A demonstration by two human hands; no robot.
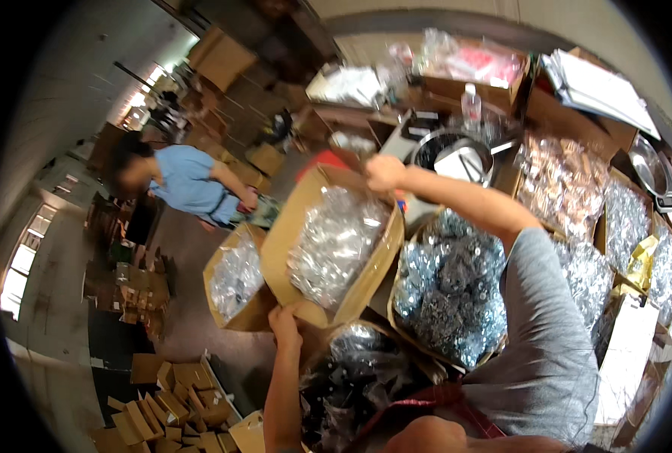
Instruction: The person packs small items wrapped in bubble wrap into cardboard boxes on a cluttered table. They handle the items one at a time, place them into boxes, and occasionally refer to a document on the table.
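Cardboard box [281,241], brown, heaped with crinkly clear plastic [339,241], is beside glittery bluish bags [449,291], your left hand [285,325] curled around its near corner, right hand [385,174] clenched on its far rim.

We were in what looked like a packing workshop or small-parts store, rather than a home or an office. We saw it in the bulk goods: a wide open carton [281,240] filled with clear plastic bags, another packed with blue-grey bagged pieces [457,291], and copper-coloured pieces [566,181] bagged along the crowded right side. Among them we made out a digital scale [667,204] by a metal bowl [648,167], and loose paper sheets [604,90]. Beyond, we saw a heap of cardboard [162,408], more boxes [141,287] on a bare hard floor [241,362], and a co-worker in a blue shirt [188,180].
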